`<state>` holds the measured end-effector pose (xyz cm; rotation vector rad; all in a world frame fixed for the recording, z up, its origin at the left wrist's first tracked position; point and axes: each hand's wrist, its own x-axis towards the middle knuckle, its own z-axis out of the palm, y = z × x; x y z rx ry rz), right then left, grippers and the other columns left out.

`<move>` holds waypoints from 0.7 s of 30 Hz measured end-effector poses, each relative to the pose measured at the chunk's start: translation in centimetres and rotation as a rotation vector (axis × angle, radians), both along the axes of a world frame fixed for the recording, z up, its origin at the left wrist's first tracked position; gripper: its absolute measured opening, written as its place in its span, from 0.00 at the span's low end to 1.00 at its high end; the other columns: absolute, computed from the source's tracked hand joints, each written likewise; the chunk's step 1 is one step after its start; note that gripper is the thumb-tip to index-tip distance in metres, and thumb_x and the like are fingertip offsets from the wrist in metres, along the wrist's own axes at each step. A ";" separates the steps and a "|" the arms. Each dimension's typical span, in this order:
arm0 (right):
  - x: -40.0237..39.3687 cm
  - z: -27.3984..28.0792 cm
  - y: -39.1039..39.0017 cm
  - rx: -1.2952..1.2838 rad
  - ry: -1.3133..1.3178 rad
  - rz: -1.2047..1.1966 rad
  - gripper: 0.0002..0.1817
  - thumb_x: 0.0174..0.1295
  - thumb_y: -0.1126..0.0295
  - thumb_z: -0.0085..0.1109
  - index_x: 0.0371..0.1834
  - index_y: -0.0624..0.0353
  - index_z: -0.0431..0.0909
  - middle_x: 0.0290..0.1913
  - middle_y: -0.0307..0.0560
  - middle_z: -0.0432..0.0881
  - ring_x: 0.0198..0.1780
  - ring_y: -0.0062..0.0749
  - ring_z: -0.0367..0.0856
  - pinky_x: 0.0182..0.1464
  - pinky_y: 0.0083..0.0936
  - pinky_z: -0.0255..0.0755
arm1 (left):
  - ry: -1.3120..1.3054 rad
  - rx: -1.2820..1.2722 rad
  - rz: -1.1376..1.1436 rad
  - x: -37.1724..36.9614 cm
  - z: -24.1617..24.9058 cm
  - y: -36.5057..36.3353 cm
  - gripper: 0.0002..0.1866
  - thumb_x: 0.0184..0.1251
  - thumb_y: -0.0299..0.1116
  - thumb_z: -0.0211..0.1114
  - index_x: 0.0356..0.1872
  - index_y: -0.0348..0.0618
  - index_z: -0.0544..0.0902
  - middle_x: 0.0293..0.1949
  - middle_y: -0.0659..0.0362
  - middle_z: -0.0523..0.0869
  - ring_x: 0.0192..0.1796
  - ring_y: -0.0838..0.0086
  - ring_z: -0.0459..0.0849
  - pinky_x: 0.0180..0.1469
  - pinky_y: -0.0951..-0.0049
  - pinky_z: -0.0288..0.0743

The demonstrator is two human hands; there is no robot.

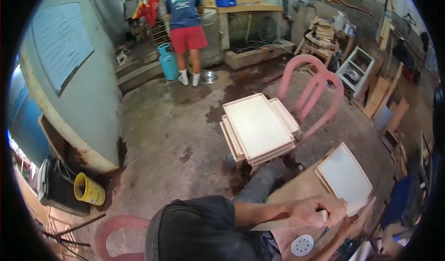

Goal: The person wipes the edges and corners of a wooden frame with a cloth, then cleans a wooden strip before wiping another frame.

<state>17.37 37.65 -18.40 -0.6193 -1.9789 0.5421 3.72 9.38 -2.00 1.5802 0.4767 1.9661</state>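
My left hand (319,211) is closed, with a small pale tip showing at its fingers. A thin pale strip (278,224), which looks like wood, runs from my lap to this hand. My right hand (356,220) lies just beyond, a finger stretched along the near corner of a white panel with a wooden rim (345,173). Its other fingers are partly hidden. That panel rests on a brown board (296,186) at my right. Below my hands, a white round sanding disc (302,245) with holes lies near my lap.
Several rimmed white panels (259,124) are stacked on a pink plastic chair (308,82) ahead. A person (184,19) stands at the back beside a blue gas cylinder (168,62). A yellow bucket (89,189) sits at left; wood scraps (378,96) lean at right.
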 end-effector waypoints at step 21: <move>-2.6 5.6 -7.0 0.131 0.064 0.065 0.32 0.66 0.72 0.51 0.76 0.63 0.65 0.71 0.59 0.74 0.70 0.47 0.73 0.70 0.37 0.65 | -0.097 0.044 -0.018 -0.9 -0.4 0.1 0.26 0.59 0.59 0.65 0.18 0.45 0.73 0.22 0.63 0.75 0.32 0.67 0.72 0.42 0.68 0.63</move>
